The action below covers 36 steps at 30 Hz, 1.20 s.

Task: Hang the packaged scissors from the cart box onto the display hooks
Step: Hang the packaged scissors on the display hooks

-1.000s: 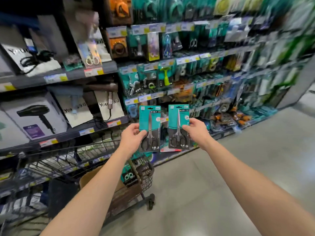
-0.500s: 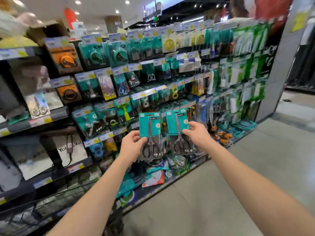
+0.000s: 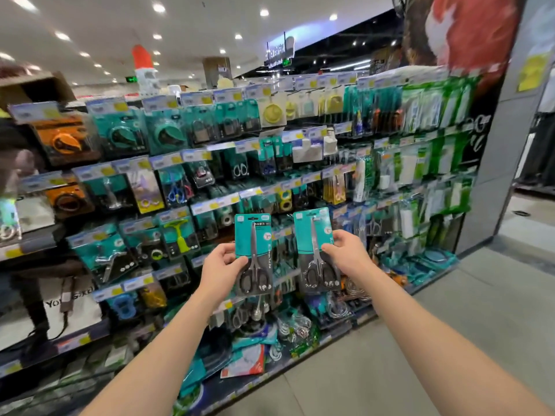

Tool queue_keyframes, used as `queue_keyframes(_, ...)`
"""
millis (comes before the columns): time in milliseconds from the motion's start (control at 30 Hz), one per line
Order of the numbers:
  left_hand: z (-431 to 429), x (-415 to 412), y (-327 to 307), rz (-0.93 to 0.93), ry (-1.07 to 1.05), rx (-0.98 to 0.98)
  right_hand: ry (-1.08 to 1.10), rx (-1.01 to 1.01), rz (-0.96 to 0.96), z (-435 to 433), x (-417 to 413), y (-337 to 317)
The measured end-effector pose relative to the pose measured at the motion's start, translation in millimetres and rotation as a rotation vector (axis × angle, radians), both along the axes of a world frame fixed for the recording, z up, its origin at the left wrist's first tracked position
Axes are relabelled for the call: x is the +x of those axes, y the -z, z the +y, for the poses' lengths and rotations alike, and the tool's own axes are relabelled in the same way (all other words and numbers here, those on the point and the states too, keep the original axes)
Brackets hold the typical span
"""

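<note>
Two scissors packs, gripped by left hand and right hand, face shop display.

All price tags blurred, unreadable; print on left scissors pack and right scissors pack too small to read; hooks hidden behind hanging stock; left forearm and right forearm cut by bottom edge.

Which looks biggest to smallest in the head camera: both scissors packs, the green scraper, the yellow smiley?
1. The left scissors pack and the right scissors pack: alike, and nearest the camera.
2. The green scraper.
3. The yellow smiley, only slightly smaller.
</note>
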<state>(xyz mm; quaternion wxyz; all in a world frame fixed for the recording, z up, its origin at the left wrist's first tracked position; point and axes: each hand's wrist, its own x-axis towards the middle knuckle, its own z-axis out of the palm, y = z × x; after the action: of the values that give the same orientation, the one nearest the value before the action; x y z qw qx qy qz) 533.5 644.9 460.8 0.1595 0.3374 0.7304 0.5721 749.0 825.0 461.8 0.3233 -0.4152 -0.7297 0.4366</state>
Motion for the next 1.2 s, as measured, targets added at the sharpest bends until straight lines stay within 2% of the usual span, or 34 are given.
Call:
queue_keyframes(300,139.1,-37.0,-2.3,0.02,0.048,0.012,0.011,-0.005,-0.029,113.7,-31.2,3.5)
queue_keyframes(567,280.0,-93.1,0.4,-0.004,0.064,0.033,0.017,0.033,-0.128,264.1,-95.0,-12.2)
queue_keyframes(833,366.8,-135.5,21.0,-0.02,0.017,-0.07,-0.075,-0.07,-0.235,373.5,-144.1,38.2)
queue_keyframes(1200,445.7,-129.3,39.2,0.009,-0.13,-0.082,-0.256,-0.193,-0.221,505.3,-200.3,89.2)
